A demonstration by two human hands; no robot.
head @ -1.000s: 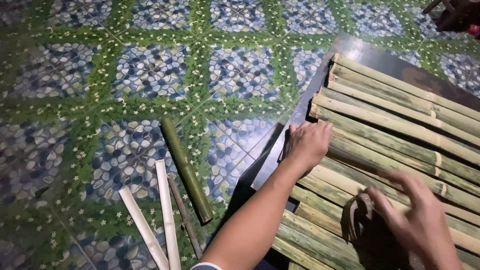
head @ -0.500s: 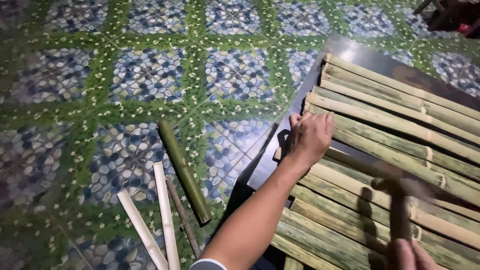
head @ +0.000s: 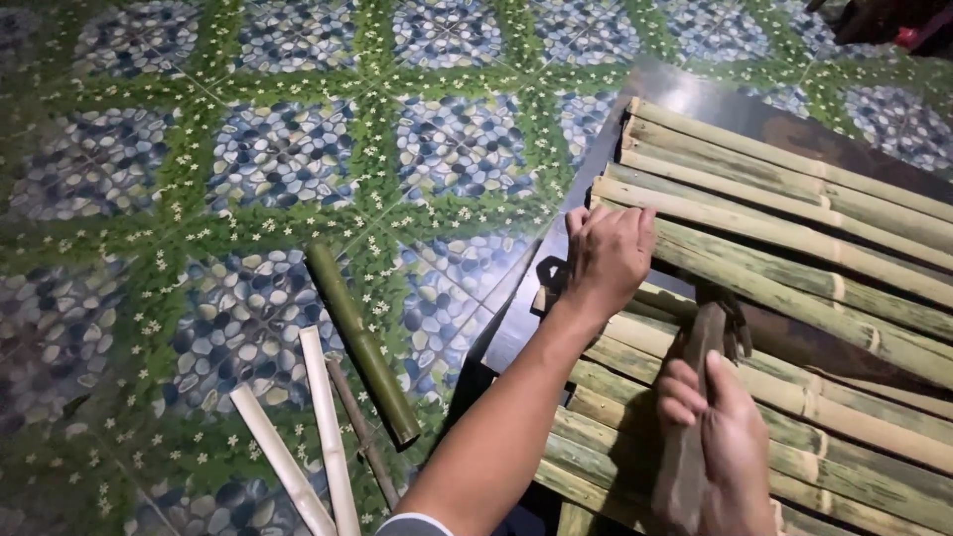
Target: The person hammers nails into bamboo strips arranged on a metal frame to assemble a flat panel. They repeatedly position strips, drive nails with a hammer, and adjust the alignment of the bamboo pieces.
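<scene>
Bamboo slats (head: 794,238), pale green with yellowish nodes, lay side by side on a dark frame (head: 685,89) at the right, above the tiled floor (head: 248,149). The left hand (head: 608,253) pressed flat, fingers spread and holding nothing, on a slat end at the frame's left edge. The right hand (head: 720,447), nearer, had its fingers closed round a wooden handle (head: 695,397), its head close over the slats; the step looked like fastening that slat. Loose pieces (head: 328,417) lay on the floor, left.
</scene>
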